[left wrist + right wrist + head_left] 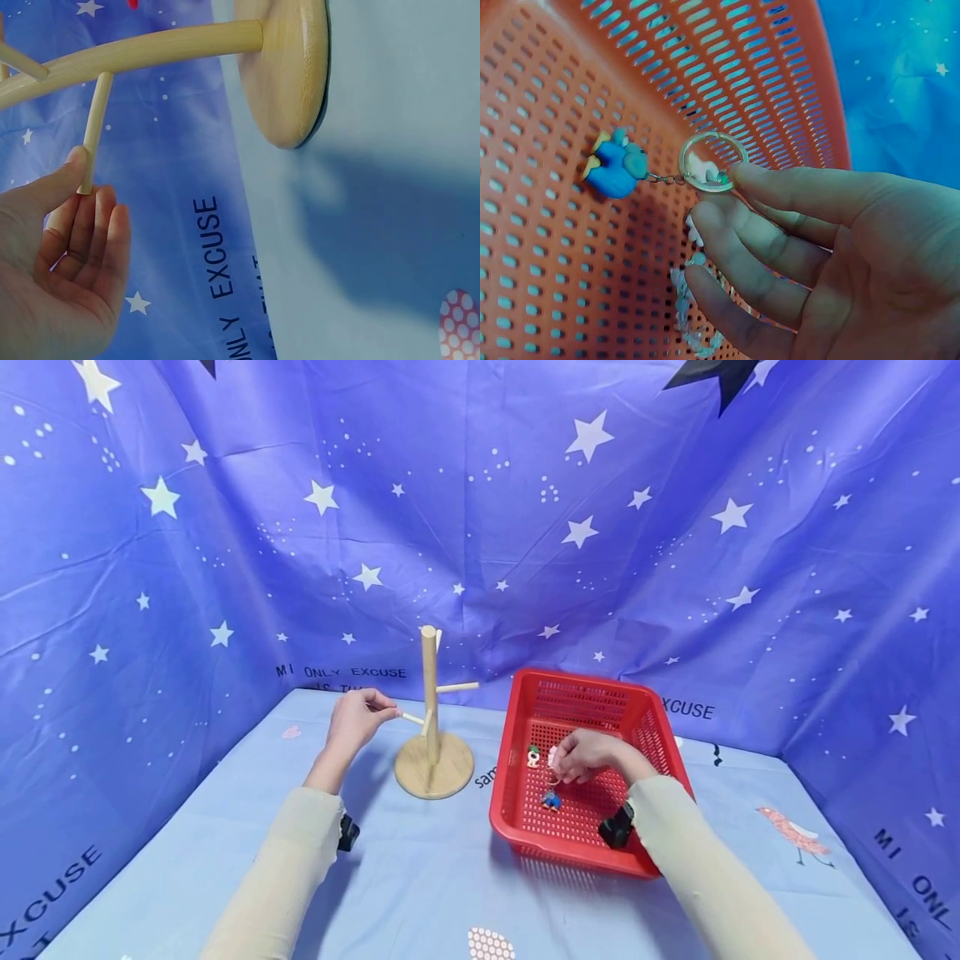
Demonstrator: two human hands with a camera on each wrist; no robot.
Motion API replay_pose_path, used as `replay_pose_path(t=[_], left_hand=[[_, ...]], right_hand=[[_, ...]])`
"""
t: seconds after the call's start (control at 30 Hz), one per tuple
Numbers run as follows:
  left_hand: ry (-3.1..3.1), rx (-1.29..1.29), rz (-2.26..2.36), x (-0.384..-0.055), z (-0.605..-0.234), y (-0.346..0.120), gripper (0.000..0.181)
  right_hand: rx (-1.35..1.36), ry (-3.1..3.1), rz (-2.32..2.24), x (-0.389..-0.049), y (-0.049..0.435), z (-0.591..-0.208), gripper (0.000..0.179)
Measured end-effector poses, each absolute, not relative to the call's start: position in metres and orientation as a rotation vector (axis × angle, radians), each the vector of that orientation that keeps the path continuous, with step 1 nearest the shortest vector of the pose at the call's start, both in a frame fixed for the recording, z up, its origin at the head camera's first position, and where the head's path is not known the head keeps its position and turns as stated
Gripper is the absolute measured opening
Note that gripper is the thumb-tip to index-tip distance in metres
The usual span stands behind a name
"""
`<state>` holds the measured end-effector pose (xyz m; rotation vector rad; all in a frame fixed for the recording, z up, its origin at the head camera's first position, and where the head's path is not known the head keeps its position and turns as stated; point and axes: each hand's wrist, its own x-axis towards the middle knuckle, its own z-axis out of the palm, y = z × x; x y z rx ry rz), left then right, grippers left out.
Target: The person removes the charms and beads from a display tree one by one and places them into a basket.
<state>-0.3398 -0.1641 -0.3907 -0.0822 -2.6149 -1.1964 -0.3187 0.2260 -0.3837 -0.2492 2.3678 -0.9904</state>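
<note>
My left hand pinches the end of a short peg on a wooden stand with a round base. Inside the red plastic basket, my right hand holds a keychain by its metal ring, between thumb and fingertips. From that ring a short chain runs to a blue figure with yellow feet. A small white figure with a green top lies nearby in the basket, beside a pink piece partly hidden by the hand. Below the fingers is a clear beaded strand.
The stand's other pegs include one pointing right toward the basket. A light blue printed cloth covers the table. Blue star-patterned curtains enclose the back and both sides.
</note>
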Motion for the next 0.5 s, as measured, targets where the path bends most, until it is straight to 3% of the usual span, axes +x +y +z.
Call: replay_pose_path(t=[0.23, 0.5], left_hand=[[-2.602, -0.157, -1.25, -0.343, -0.4, -0.167, 0.016], [-2.546, -0.293, -1.228, -0.34, -0.409, -0.188, 0.016]], right_hand=[[-0.258, 2.42, -0.981, -0.319, 0.24, -0.372, 0.015], [-0.318, 2.704, -1.117, -0.305, 0.276, -0.331, 0.028]])
